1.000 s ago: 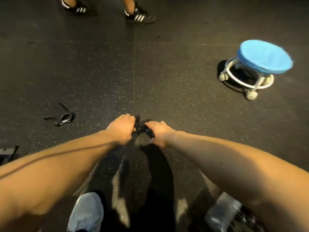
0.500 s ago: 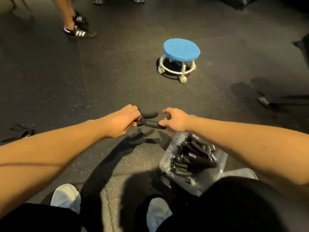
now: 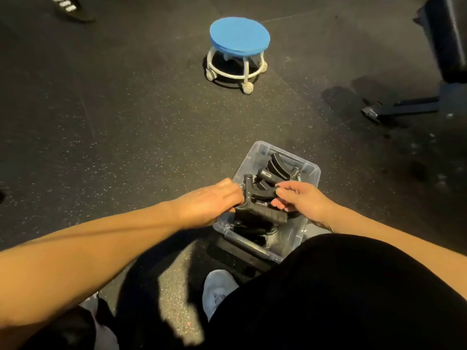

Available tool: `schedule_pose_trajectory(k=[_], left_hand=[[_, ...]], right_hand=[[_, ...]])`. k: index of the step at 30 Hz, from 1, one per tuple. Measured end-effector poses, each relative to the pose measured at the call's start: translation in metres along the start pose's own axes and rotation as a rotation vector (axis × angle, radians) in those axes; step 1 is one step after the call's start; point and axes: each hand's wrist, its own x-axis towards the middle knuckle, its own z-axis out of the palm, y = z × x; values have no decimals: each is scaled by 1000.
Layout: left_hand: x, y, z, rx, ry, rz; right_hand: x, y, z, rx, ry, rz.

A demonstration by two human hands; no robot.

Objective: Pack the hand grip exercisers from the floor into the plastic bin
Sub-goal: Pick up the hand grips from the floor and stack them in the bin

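A clear plastic bin (image 3: pixel 309 170) stands on the dark floor just in front of my right knee, with several black hand grip exercisers (image 3: pixel 274 170) lying inside. Over the bin's near left part I hold one more black hand grip exerciser (image 3: pixel 257 198) between both hands. My left hand (image 3: pixel 214 202) grips its spring end from the left. From the right, my right hand (image 3: pixel 300 200) pinches a handle with fingers and thumb. The bin's near right corner is hidden behind my black-clad knee.
A low blue-topped stool (image 3: pixel 238 39) on white casters stands on the floor beyond the bin. A dark bench with a metal foot (image 3: pixel 399 108) is at the right. Another person's striped shoe (image 3: pixel 67 3) shows at the top left. My grey shoe (image 3: pixel 217 289) is below the bin.
My view swung right and the bin came into sight. Both hands carried the exerciser from above the bare floor to over the bin and lowered it towards the others.
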Motion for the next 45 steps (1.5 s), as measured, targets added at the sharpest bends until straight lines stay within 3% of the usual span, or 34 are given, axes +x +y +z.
schedule_pose_trajectory(k=[12, 15, 19, 21, 25, 28, 31, 33, 36, 42, 45], left_hand=[[-1, -5, 45, 62, -71, -37], [-4, -7, 50, -19, -37, -54], [1, -5, 57, -216, 189, -331], [10, -5, 61, -230, 199, -361], [19, -6, 73, -184, 32, -344], [19, -9, 78, -124, 10, -348], [25, 0, 79, 173, -43, -362], [26, 1, 81, 279, 18, -420], [19, -10, 84, 212, 88, -466], [8, -5, 88, -108, -61, -661], [14, 1, 94, -143, -85, -767]], right_hand=[[-17, 19, -11, 285, -100, 249], [-14, 30, -2, 302, -21, 215], [-14, 38, 14, 282, 109, 197], [-17, 42, 27, 307, 191, 207], [-10, 59, 51, 207, 235, 212], [0, 68, 65, 154, 215, 234], [6, 71, 70, 175, 243, 242], [9, 73, 70, 198, 251, 253], [15, 80, 75, 166, 239, 248], [29, 99, 84, -15, 215, 212], [34, 95, 86, -24, 220, 259]])
